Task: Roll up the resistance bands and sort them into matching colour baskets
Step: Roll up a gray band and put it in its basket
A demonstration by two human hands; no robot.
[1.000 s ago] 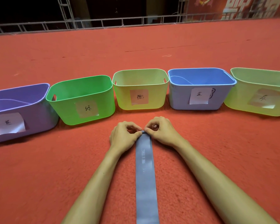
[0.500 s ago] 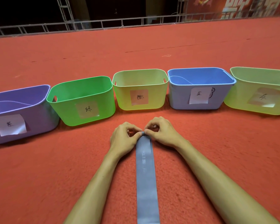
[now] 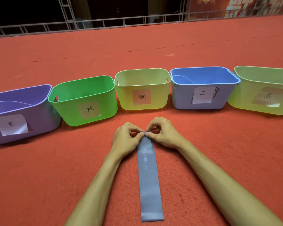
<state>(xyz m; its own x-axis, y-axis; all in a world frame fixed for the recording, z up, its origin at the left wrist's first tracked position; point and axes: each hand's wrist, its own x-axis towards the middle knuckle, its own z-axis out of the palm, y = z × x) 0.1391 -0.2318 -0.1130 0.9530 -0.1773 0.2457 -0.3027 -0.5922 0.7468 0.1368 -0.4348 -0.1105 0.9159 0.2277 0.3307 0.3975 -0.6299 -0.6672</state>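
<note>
Band [image 3: 148, 176] end rolled; L-hand [image 3: 124, 138], R-hand [image 3: 166, 134] pinching.

The left hand [image 3: 125, 139] and right hand [image 3: 166, 134] are bare. Behind each, a slim, bare forearm runs from the wrist to the lower frame edge. Fingernails are too small to tell.
</note>
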